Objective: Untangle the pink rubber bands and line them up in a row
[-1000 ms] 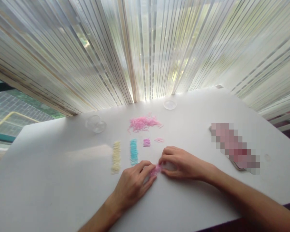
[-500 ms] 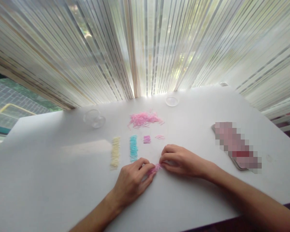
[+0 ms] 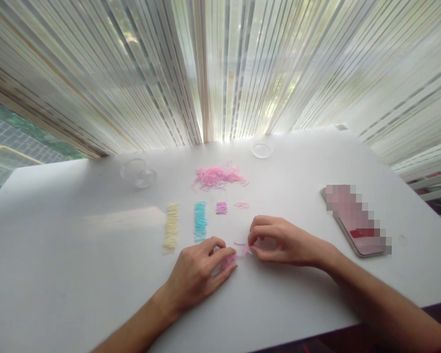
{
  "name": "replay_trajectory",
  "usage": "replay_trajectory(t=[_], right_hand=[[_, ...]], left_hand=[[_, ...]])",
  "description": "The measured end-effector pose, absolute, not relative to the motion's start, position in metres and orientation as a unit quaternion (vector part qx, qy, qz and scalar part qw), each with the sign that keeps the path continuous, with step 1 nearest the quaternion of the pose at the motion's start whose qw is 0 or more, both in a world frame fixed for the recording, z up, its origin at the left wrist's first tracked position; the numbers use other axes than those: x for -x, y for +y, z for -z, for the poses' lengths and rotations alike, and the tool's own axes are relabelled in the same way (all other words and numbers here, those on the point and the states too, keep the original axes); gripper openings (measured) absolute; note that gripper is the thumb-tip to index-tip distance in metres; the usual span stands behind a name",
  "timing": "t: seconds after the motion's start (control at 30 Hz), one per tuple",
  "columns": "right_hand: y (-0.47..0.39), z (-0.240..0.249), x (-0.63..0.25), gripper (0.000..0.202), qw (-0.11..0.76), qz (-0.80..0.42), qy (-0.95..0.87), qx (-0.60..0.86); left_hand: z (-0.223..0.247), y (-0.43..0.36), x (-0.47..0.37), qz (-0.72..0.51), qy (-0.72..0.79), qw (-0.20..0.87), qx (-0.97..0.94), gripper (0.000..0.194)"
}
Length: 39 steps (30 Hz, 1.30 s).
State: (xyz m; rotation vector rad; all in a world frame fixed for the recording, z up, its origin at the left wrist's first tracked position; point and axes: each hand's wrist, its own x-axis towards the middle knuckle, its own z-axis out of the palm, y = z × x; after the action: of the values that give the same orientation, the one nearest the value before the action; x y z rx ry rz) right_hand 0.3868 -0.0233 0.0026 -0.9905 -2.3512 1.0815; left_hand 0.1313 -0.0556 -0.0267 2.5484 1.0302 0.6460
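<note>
My left hand (image 3: 204, 269) rests on the table, its thumb and fingers curled around a small clump of pink-purple strands (image 3: 228, 261). Just to its right, my right hand (image 3: 275, 241) pinches a few thin pink strands (image 3: 246, 250) between thumb and fingertips. Some loose strands lie in the small gap between both hands. Ahead of them are short strands laid in rows: a yellow row (image 3: 171, 229), a blue row (image 3: 200, 220), a short purple row (image 3: 221, 208) and a few light pink strands (image 3: 241, 205). Behind these sits a loose pink pile (image 3: 219, 177).
A phone (image 3: 356, 220), partly pixelated, lies on the right of the white table (image 3: 77, 274). Clear round containers (image 3: 138, 173) stand at the back left, and a clear round lid (image 3: 261, 150) lies at the back. A striped string curtain (image 3: 220, 68) hangs along the far edge.
My right hand has drawn slightly to the right, away from my left hand, with pink strands in its pinch. The gap between the hands is wider. The view has shifted a little.
</note>
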Motion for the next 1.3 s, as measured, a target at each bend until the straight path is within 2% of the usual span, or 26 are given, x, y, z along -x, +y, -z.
replay_trajectory(t=[0.2, 0.77, 0.93, 1.13, 1.3], right_hand=[[-0.026, 0.002, -0.384, 0.009, 0.154, -0.381, -0.846, 0.339], [-0.022, 0.016, -0.375, 0.006, 0.206, -0.281, -0.865, 0.362], [-0.005, 0.019, -0.367, 0.011, 0.28, -0.172, -0.874, 0.358], [0.014, 0.027, -0.347, 0.014, 0.267, -0.076, -0.899, 0.34], [0.016, 0.032, -0.348, 0.017, 0.273, -0.053, -0.9, 0.337]], left_hand=[[0.026, -0.056, -0.131, -0.231, 0.358, 0.15, -0.892, 0.012], [0.027, -0.055, -0.132, -0.23, 0.359, 0.156, -0.891, 0.013], [0.029, -0.055, -0.131, -0.233, 0.359, 0.156, -0.89, 0.013], [0.032, -0.056, -0.129, -0.232, 0.356, 0.165, -0.89, 0.015], [0.032, -0.055, -0.129, -0.229, 0.356, 0.17, -0.89, 0.015]])
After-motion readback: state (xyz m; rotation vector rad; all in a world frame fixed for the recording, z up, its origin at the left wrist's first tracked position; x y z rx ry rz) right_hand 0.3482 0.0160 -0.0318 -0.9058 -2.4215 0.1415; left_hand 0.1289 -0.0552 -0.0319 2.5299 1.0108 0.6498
